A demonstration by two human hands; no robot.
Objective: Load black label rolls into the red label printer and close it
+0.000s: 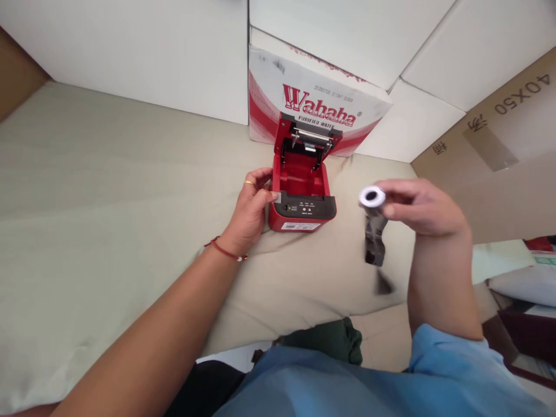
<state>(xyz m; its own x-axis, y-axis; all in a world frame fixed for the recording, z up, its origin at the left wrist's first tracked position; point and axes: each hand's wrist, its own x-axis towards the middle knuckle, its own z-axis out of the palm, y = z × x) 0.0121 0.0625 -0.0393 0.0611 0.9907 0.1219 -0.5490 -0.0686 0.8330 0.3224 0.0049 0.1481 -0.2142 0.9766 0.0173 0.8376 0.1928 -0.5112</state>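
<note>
A small red printer [302,197] stands on the beige cloth surface [108,202] with its lid tipped open toward the back, and its paper bay looks empty. My left hand [251,209] grips the printer's left side, fingers curled round its front corner. To the right, my right hand [419,204] pinches a small white paper roll [372,197] in the air, level with the printer's front. A dark, blurred strip [374,237] hangs down from the roll.
A white and red "Wahaha" carton [317,98] stands right behind the printer. White boxes [130,52] line the back, and a brown cardboard box [499,139] rises at the right. A green cloth [339,339] lies near my lap. Clutter sits at the far right edge.
</note>
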